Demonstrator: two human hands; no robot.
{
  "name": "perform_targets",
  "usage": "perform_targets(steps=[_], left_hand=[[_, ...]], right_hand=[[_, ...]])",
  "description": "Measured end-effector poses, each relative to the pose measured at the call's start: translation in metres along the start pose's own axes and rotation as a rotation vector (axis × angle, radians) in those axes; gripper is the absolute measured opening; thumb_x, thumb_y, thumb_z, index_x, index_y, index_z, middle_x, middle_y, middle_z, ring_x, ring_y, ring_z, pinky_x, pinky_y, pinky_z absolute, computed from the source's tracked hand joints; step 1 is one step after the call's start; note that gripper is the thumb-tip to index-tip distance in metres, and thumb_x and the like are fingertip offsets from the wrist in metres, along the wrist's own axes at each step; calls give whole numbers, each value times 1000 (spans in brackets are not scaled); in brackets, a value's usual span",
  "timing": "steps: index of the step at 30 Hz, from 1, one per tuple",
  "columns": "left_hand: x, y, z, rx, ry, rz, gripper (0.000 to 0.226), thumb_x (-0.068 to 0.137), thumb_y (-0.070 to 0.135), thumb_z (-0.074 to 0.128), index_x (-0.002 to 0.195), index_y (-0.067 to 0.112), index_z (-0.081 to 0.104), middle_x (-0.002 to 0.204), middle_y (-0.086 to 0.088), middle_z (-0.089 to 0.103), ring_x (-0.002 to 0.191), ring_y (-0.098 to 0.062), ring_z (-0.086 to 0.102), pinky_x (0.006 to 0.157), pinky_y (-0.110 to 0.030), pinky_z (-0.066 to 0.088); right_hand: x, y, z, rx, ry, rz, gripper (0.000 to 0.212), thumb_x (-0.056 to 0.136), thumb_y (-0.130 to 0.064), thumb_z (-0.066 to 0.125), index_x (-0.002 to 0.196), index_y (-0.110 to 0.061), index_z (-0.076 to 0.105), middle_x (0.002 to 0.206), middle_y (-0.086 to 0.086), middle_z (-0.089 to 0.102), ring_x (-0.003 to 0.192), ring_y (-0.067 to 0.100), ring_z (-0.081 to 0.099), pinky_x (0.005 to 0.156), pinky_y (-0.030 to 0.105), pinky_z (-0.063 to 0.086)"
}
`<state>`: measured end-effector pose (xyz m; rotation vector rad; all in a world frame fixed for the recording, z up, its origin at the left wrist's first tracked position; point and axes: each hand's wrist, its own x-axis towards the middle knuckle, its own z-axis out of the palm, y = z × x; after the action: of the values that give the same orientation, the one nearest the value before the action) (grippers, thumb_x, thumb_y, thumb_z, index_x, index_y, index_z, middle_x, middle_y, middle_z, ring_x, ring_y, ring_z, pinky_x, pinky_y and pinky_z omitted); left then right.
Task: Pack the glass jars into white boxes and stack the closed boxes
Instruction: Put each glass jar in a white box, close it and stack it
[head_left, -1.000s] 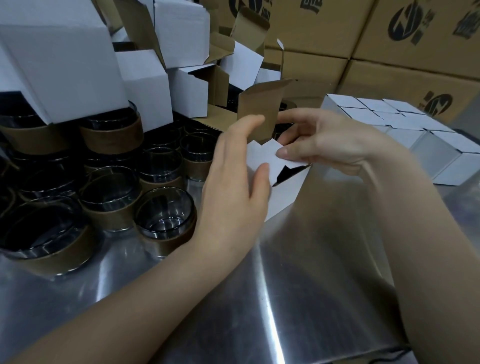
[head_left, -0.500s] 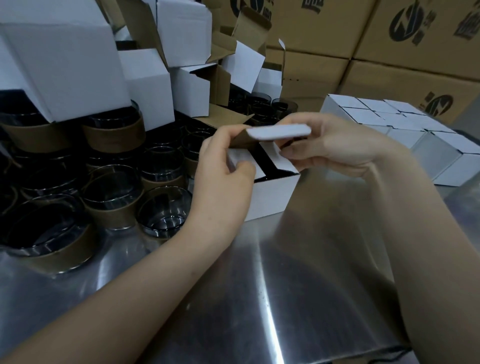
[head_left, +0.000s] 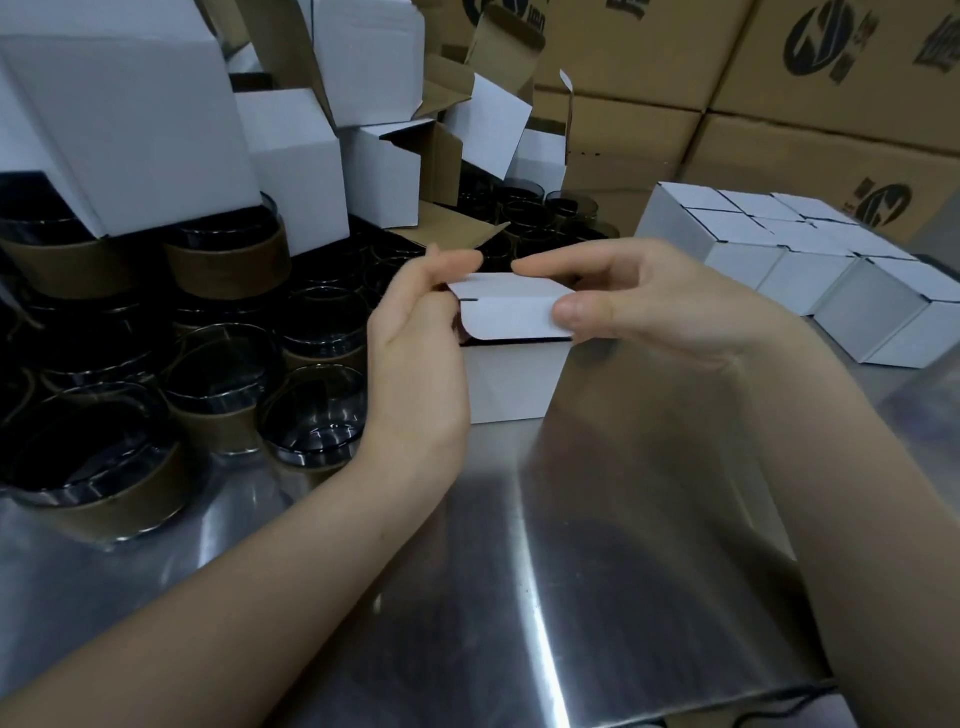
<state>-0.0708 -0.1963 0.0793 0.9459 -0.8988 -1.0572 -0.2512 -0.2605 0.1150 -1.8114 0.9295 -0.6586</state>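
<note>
A small white box (head_left: 511, 387) stands on the steel table (head_left: 519, 597) at the centre. Its lid flap (head_left: 506, 312) is folded down over the top, with a dark gap still showing under the front tuck. My left hand (head_left: 415, 358) grips the box's left side, fingers curled at the lid's corner. My right hand (head_left: 628, 301) pinches the lid's right end between thumb and forefinger. The jar inside is hidden. Several glass jars (head_left: 311, 428) with brown paper bands stand at the left. Closed white boxes (head_left: 810, 260) are grouped at the right.
Open white boxes (head_left: 291, 161) are piled on top of the jars at the back left. Large brown cartons (head_left: 779, 93) with black logos form a wall behind. The table's front edge runs at the lower right.
The brown-lined lid, upright one second ago, has been swung down flat over the box. Both hands followed it down, and the box now sits square on the table.
</note>
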Motion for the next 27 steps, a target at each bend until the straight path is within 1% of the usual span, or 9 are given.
perform_targets(steps=[1, 3, 6, 8, 12, 15, 19, 25, 27], left_hand=[[-1, 1, 0, -26, -4, 10, 26, 83, 17, 45, 91, 24, 69, 109, 2, 68, 96, -8, 64, 76, -22, 51], [-2, 1, -2, -6, -27, 53, 27, 80, 28, 45, 96, 23, 67, 97, 3, 67, 93, -11, 63, 79, -26, 50], [-5, -2, -3, 159, -91, 132, 24, 82, 30, 51, 102, 26, 62, 120, 3, 61, 121, -18, 54, 104, -45, 44], [-7, -3, -5, 234, -115, 188, 24, 85, 26, 52, 107, 27, 60, 131, 1, 55, 130, -22, 47, 108, -49, 39], [-9, -7, -6, 386, -130, 302, 17, 97, 21, 47, 107, 31, 57, 138, 4, 48, 134, -8, 40, 111, -37, 35], [-10, -11, -6, 461, -126, 339, 22, 101, 12, 45, 105, 28, 58, 140, 6, 46, 136, -1, 35, 109, -19, 29], [-11, -12, -7, 481, -136, 356, 22, 101, 8, 45, 101, 24, 60, 136, 7, 46, 133, 0, 37, 98, -3, 27], [-13, -10, -6, 489, -150, 347, 23, 100, 6, 45, 98, 26, 58, 133, 10, 46, 128, 2, 40, 93, -2, 29], [-14, -9, -6, 498, -152, 346, 24, 99, 5, 45, 97, 25, 58, 132, 10, 46, 127, 3, 40, 93, -1, 29]], right_hand=[[0, 1, 1, 13, 15, -19, 33, 75, -24, 74, 107, -32, 71, 102, -12, 74, 93, 5, 69, 74, 18, 53], [1, 2, 2, 15, 36, -59, 28, 76, -23, 75, 102, -33, 76, 103, -9, 74, 95, 7, 69, 74, 19, 54], [1, 3, 5, -9, 61, -94, 25, 77, -21, 75, 98, -35, 77, 99, -9, 75, 92, 6, 69, 74, 20, 54], [1, 3, 6, -16, 93, -110, 25, 76, -20, 76, 98, -33, 77, 95, -9, 75, 88, 6, 69, 73, 19, 54], [1, 2, 9, -41, 128, -133, 27, 76, -17, 75, 102, -25, 74, 93, -6, 76, 85, 9, 69, 74, 22, 55], [0, 1, 10, -82, 137, -137, 34, 74, -18, 77, 108, -19, 73, 106, 6, 75, 101, 29, 69, 88, 40, 57], [-1, 0, 10, -130, 123, -120, 47, 69, -31, 82, 113, -18, 72, 115, 8, 72, 108, 32, 66, 96, 56, 51], [0, -1, 9, -144, 97, -104, 47, 67, -36, 82, 111, -24, 72, 117, 5, 70, 109, 32, 65, 96, 55, 51], [0, -1, 8, -159, 87, -82, 45, 70, -35, 81, 112, -21, 71, 118, 4, 69, 106, 28, 66, 91, 48, 55]])
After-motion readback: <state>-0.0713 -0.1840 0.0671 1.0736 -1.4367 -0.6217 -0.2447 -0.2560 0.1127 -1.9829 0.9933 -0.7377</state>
